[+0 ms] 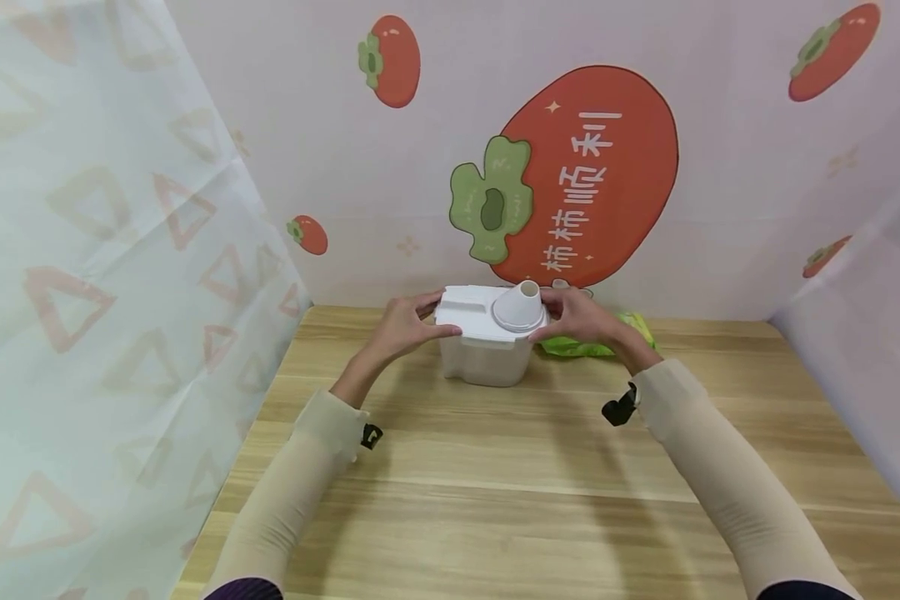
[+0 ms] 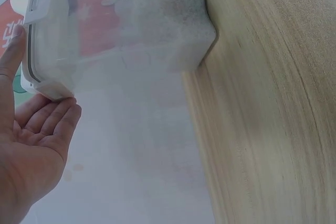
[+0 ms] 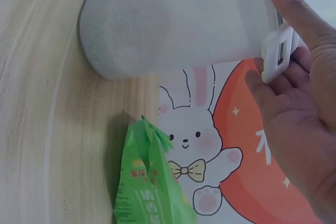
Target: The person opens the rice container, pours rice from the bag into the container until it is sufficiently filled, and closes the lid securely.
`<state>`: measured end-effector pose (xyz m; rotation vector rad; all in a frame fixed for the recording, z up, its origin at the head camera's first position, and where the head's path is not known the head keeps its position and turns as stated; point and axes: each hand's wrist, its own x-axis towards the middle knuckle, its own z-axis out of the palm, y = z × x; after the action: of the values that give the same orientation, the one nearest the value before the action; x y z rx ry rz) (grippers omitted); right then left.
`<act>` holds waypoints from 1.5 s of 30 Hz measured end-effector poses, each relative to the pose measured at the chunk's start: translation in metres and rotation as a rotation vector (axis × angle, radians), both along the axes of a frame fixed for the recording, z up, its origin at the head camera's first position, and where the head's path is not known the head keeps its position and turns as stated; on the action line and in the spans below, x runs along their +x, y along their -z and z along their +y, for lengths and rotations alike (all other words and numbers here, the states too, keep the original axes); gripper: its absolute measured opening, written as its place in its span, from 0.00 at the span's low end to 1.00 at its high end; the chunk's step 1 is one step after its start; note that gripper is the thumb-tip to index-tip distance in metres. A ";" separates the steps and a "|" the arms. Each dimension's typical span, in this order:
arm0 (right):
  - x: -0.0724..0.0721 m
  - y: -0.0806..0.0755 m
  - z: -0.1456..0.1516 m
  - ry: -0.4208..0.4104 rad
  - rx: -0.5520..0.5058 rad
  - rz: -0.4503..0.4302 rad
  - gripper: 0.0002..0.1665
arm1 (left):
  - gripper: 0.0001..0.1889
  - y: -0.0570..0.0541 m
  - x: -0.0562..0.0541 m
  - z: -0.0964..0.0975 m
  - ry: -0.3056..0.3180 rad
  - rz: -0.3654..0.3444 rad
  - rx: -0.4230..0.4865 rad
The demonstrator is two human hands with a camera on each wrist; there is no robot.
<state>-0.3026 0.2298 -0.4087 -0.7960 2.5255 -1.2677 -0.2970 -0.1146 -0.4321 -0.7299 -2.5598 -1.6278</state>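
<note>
A translucent plastic storage container (image 1: 486, 364) with a white lid (image 1: 461, 318) stands upright on the table near the back wall. On the lid's right part sits a white cone-shaped cap (image 1: 520, 307) with an opening at its tip. My left hand (image 1: 408, 323) grips the lid's left end, thumb on the front edge and fingers around the far side. At the opposite end my right hand (image 1: 579, 317) holds the lid's rim, its fingers beside a white side latch (image 3: 277, 52). Greyish speckled contents show low behind the container's cloudy wall in the left wrist view.
A green printed plastic bag (image 3: 149, 182) lies on the wooden table (image 1: 450, 500) just right of the container, partly behind my right hand. Close behind rises a wall covering (image 1: 390, 183) with persimmon prints, and pale sheets flank the table on both sides.
</note>
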 end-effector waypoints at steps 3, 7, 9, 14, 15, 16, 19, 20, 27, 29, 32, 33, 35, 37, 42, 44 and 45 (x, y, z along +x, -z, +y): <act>0.003 0.000 0.000 0.014 0.020 0.012 0.40 | 0.43 0.000 0.000 0.000 0.016 0.012 -0.016; 0.007 -0.001 0.000 0.022 0.043 0.030 0.44 | 0.42 0.000 -0.001 -0.002 0.016 0.031 -0.065; 0.009 -0.003 0.001 0.024 0.052 0.041 0.47 | 0.43 -0.003 -0.001 -0.003 0.006 0.051 -0.119; 0.012 -0.003 0.006 0.020 0.042 0.076 0.51 | 0.44 -0.012 -0.003 0.000 0.008 0.129 -0.255; 0.013 -0.003 0.007 0.019 0.034 0.082 0.50 | 0.44 -0.014 -0.003 0.000 0.017 0.148 -0.273; 0.013 -0.003 0.009 0.019 0.030 0.092 0.50 | 0.44 -0.016 -0.003 0.002 0.031 0.164 -0.289; 0.014 0.000 0.016 0.027 0.009 0.101 0.48 | 0.45 -0.023 -0.003 0.007 0.069 0.207 -0.328; 0.015 0.000 0.018 0.033 0.009 0.103 0.47 | 0.45 -0.025 -0.003 0.008 0.080 0.220 -0.341; 0.018 0.002 0.030 0.054 0.003 0.122 0.41 | 0.44 -0.033 -0.004 0.017 0.114 0.277 -0.437; 0.019 0.003 0.031 0.062 0.017 0.139 0.39 | 0.44 -0.034 -0.003 0.019 0.118 0.293 -0.474; 0.019 0.004 0.030 0.079 0.041 0.159 0.38 | 0.44 -0.035 -0.001 0.019 0.122 0.316 -0.516; 0.019 0.005 0.030 0.086 0.051 0.167 0.38 | 0.43 -0.035 0.000 0.019 0.122 0.320 -0.524; 0.019 0.007 0.028 0.100 0.064 0.178 0.36 | 0.43 -0.034 0.001 0.019 0.119 0.332 -0.539; 0.018 0.008 0.027 0.114 0.070 0.181 0.33 | 0.43 -0.032 0.001 0.019 0.118 0.342 -0.539; 0.018 0.012 0.025 0.138 0.071 0.175 0.30 | 0.44 -0.029 0.000 0.019 0.125 0.369 -0.538; 0.018 0.013 0.025 0.144 0.062 0.170 0.29 | 0.44 -0.029 0.000 0.020 0.130 0.380 -0.538; 0.018 0.013 0.025 0.146 0.058 0.169 0.29 | 0.44 -0.029 0.000 0.020 0.132 0.384 -0.536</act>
<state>-0.2842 0.2547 -0.4218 -0.7469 2.7870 -1.2103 -0.2969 -0.0949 -0.4033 -1.1293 -2.6922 -0.7017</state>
